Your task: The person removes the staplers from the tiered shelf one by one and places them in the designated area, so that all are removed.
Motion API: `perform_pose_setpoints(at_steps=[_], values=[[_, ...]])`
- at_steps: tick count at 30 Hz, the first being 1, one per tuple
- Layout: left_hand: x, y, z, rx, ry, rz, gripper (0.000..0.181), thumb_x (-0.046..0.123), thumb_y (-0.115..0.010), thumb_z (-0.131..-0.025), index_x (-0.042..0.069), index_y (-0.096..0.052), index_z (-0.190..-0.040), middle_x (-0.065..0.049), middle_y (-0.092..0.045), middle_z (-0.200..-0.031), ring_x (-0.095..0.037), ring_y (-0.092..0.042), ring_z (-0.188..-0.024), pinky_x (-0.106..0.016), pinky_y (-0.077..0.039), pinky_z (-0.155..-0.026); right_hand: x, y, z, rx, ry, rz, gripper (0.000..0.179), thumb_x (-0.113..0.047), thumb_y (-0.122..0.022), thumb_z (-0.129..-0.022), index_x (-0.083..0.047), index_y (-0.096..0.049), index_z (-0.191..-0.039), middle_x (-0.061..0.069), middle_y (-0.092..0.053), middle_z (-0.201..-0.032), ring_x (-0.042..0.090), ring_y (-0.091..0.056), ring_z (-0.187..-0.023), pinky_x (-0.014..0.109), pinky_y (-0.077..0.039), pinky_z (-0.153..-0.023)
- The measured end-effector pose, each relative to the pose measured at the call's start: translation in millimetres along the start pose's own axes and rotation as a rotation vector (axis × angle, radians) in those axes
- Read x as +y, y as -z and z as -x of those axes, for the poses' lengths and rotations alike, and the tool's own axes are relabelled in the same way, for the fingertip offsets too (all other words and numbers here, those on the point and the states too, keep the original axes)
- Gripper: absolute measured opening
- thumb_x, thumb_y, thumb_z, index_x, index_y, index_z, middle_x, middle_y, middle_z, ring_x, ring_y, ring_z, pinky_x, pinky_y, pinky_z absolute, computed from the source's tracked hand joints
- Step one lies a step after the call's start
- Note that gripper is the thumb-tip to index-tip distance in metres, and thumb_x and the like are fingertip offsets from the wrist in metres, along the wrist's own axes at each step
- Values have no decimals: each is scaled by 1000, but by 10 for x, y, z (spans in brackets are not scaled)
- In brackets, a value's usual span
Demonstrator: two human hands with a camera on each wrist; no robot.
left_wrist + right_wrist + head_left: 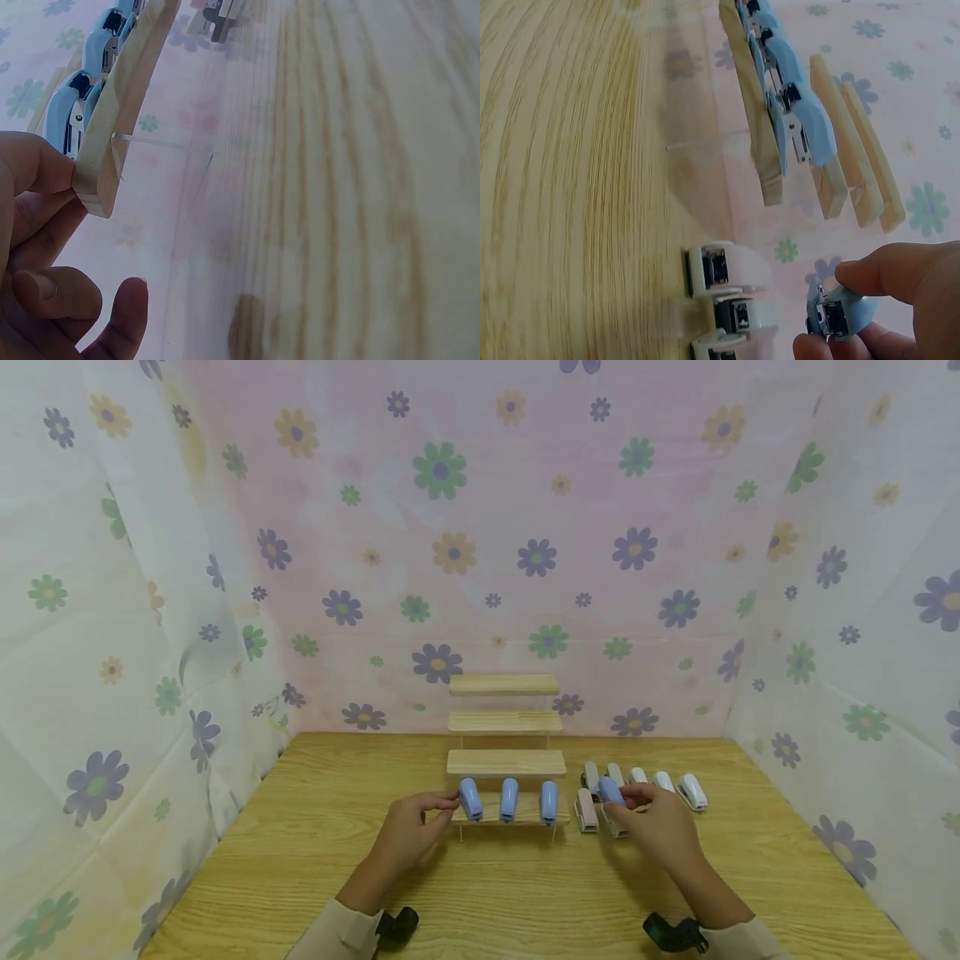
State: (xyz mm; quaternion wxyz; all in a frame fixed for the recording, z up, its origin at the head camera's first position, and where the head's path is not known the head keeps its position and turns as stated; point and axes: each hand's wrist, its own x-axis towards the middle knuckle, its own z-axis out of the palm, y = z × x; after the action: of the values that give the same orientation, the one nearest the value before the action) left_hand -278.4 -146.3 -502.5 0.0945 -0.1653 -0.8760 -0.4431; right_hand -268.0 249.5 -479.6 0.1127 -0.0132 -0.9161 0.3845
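Note:
Three light blue mini staplers (509, 800) stand in a row on the lowest plank (112, 150) of a stepped wooden rack (506, 764). At that plank's left end, my left hand (411, 831) pinches the wood with fingertips right beside the leftmost blue stapler (66, 112). My right hand (660, 822) grips another blue mini stapler (844, 311) between thumb and fingers. It is held over a group of staplers on the table, right of the rack, and partly covers them in the head view. A pink stapler (586, 811) lies just left of the held one.
White staplers (692, 792) and grey ones (591, 774) sit on the wooden table (337, 810) around and behind my right hand. The rack's higher planks (504, 685) rise toward the back. Flower-patterned cloth (480, 527) encloses the table at the back and both sides.

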Motion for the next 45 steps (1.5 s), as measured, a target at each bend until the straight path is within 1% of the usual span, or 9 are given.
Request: perform_pose_setpoints(at_steps=[3,8,17,21,24,31,36,42,45], values=[[0,-1,-1,0,4,1,19,18,-67,-102,14,-81,-114,6,-73,-131,0,-20,-39,-18,-27,-39,64,39,-15,-9,-24,19,54,-49,-79,-89,-8,-73,-123,9,-73,-108,22,-66,-92,31,-52,-62],[-6,-3,-3,0,6,1,19,18,-67,-102,16,-81,-115,7,-72,-131,0,-20,-38,-18,-28,-38,147,103,-32,-20,-34,20,54,-46,-78,-91,-4,-72,-124,11,-73,-108,22,-65,-90,31,-51,-60],[-14,-6,-3,-1,5,-1,19,18,-67,-102,16,-81,-115,7,-72,-130,0,-20,-39,-19,-27,-39,310,186,-80,-8,-65,39,53,-43,-77,-91,-1,-73,-121,17,-75,-109,27,-69,-93,32,-53,-66],[-13,-6,0,1,3,2,19,18,-67,-102,16,-81,-115,6,-72,-131,0,-19,-40,-19,-27,-39,367,234,-83,-34,-99,50,54,-43,-75,-91,2,-71,-121,19,-74,-110,27,-70,-91,32,-54,-65],[-8,-3,0,3,2,8,19,18,-67,-102,16,-81,-114,6,-72,-131,-1,-20,-42,-19,-27,-39,382,263,-85,-73,-127,42,54,-43,-75,-92,3,-71,-121,19,-75,-109,23,-71,-87,33,-54,-65],[-19,-3,2,4,-3,15,19,18,-68,-101,15,-81,-114,6,-72,-131,-1,-22,-44,-18,-26,-39,419,270,-91,-126,-175,0,51,-39,-76,-92,4,-70,-120,11,-78,-101,18,-74,-81,33,-56,-66],[-51,-10,-9,1,-20,14,20,18,-67,-102,14,-81,-115,5,-72,-131,2,-17,-41,-16,-25,-39,455,267,-107,-140,-171,14,53,-41,-76,-92,4,-70,-121,11,-79,-99,20,-74,-82,35,-56,-66],[-48,-11,-3,0,-21,24,20,18,-67,-102,14,-81,-115,5,-72,-131,1,-17,-41,-16,-25,-39,498,265,-124,-139,-135,88,53,-45,-76,-92,2,-72,-117,17,-76,-107,28,-71,-92,42,-56,-72],[-51,-12,-2,1,-23,23,19,18,-67,-102,14,-81,-114,6,-72,-131,2,-17,-40,-16,-25,-39,516,261,-134,-142,-137,88,53,-45,-76,-92,2,-73,-116,18,-76,-108,30,-70,-94,43,-56,-72]])
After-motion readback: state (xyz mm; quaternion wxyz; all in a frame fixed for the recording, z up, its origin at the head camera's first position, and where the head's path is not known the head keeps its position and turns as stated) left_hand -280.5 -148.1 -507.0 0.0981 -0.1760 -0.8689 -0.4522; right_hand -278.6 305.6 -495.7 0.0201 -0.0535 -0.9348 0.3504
